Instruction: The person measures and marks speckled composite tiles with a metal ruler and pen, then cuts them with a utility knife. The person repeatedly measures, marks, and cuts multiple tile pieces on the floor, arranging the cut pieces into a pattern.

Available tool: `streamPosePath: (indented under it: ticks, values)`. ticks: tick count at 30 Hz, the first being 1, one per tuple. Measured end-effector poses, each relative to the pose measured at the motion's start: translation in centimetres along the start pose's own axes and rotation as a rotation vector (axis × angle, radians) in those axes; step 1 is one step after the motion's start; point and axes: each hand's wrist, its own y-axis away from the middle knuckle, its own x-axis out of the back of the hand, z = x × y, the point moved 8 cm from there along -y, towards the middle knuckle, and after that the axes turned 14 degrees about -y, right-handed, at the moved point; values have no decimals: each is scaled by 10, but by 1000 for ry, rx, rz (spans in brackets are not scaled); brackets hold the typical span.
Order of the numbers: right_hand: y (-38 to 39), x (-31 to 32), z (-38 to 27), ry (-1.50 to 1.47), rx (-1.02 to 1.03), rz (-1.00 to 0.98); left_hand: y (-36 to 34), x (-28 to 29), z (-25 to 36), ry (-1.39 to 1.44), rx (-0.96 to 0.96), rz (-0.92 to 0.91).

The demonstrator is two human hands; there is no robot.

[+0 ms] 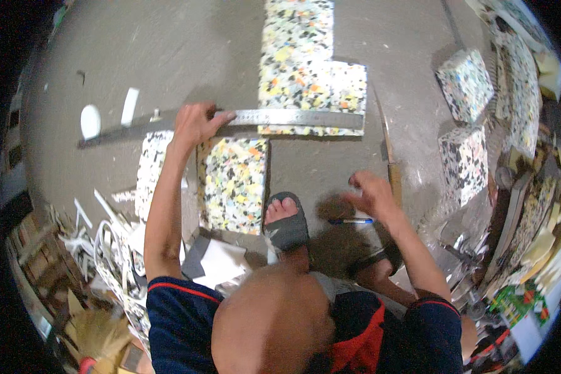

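Observation:
My left hand is closed on a long steel ruler, which lies across the lower end of an L-shaped speckled foam piece. A speckled foam block sits just below that hand, with another foam piece beside it. My right hand hangs with fingers apart and slightly curled, holding nothing, above a blue pen. A knife with a wooden handle lies just to the right of that hand, blade pointing away from me.
Two foam blocks lie at the right, near stacked offcuts. White scraps pile up at lower left. Small white pieces lie on the grey floor. My sandalled foot is between my hands.

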Motion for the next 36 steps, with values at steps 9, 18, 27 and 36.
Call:
streamPosePath:
  ticks: [9, 18, 27, 36]
  values:
    - [73, -75, 18, 337, -94, -339, 5, 2, 0, -14, 22, -52]
    - [72, -74, 12, 284, -44, -252, 16, 3, 0, 39, 81, -91]
    - [50, -53, -14, 110, 26, -133, 13, 7, 3, 48, 47, -65]
    - [34, -46, -23, -41, -70, -80, 10, -5, -8, -37, 37, -32]
